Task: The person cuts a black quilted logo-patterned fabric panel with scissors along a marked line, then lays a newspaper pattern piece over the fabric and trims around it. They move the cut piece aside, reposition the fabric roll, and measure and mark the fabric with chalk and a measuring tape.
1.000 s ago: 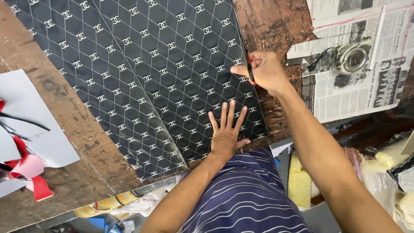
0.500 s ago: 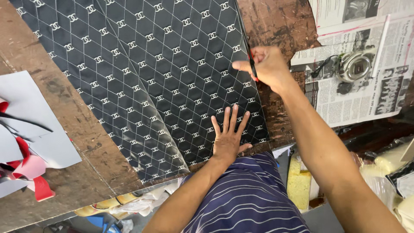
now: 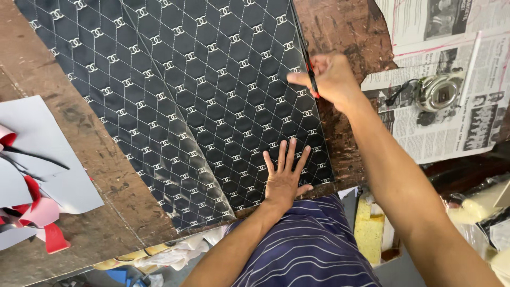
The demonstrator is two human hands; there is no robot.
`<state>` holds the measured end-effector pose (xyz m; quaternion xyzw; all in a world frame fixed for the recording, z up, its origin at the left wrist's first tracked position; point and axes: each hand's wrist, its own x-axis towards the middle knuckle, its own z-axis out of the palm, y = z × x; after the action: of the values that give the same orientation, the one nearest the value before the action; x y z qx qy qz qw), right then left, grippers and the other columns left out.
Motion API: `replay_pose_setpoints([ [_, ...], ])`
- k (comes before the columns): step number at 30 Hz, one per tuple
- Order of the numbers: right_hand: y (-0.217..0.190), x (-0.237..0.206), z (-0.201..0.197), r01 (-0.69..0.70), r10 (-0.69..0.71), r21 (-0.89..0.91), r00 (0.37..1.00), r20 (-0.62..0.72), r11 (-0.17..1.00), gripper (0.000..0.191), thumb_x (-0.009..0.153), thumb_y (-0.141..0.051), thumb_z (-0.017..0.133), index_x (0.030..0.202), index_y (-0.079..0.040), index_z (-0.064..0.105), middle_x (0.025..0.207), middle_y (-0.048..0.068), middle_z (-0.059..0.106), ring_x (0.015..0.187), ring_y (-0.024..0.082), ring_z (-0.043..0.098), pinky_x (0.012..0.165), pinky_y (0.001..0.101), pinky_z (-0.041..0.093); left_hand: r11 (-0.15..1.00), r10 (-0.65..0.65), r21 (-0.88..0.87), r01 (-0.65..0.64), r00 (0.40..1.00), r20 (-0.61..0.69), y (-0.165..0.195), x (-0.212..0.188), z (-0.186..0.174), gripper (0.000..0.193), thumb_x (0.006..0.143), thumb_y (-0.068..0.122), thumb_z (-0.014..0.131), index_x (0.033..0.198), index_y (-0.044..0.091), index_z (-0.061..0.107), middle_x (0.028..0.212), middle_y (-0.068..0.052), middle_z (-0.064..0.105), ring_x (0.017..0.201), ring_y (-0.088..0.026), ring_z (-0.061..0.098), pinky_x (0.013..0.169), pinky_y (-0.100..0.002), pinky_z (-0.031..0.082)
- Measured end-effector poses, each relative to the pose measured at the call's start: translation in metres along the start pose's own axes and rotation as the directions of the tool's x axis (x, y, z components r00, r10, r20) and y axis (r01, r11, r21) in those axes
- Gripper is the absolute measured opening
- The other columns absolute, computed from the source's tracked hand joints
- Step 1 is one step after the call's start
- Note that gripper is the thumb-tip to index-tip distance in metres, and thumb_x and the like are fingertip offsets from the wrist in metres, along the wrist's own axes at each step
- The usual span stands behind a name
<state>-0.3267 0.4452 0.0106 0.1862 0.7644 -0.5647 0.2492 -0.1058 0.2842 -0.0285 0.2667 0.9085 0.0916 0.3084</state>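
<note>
A large sheet of black quilted material with a white diamond pattern lies across a worn brown worktable. My left hand is pressed flat on the sheet near its front edge, fingers spread. My right hand is at the sheet's right edge, closed on a small red-handled cutting tool whose dark blade lies along that edge.
Newspaper pages cover the table's right side, with a round metal tape measure on them. A grey sheet and red scraps lie at the left. Yellow foam and plastic bags sit below the table edge.
My right hand with the cutting tool has moved farther away from me along the sheet's right edge. The left hand has stayed flat on the sheet.
</note>
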Motion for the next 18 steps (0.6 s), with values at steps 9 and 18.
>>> replay_pose_setpoints([
  [9,-0.017,0.014,0.001,0.005,-0.005,0.004,1.000,0.004,1.000,0.033,0.078,-0.023,0.092,0.090,0.000,0.072,0.058,0.002,0.062,0.043,0.007,0.051,0.040,0.0239,0.036,1.000,0.009,-0.020,-0.009,1.000,0.006,-0.002,0.000,-0.003,0.111,0.085,0.076,0.052,0.165,0.021,-0.001,0.170,-0.021,-0.007,0.156,-0.042,-0.007,0.114,-0.079,0.007],
  [18,-0.040,0.034,0.004,-0.027,0.026,-0.027,0.999,-0.034,0.999,0.032,0.078,-0.022,0.091,0.092,-0.001,0.072,0.060,0.003,0.064,0.043,0.007,0.052,0.041,0.0235,0.037,0.999,0.010,-0.035,-0.011,1.000,-0.015,-0.004,0.000,-0.004,0.111,0.085,0.075,0.054,0.165,0.022,-0.001,0.170,-0.021,-0.007,0.156,-0.041,-0.006,0.114,-0.078,0.008],
])
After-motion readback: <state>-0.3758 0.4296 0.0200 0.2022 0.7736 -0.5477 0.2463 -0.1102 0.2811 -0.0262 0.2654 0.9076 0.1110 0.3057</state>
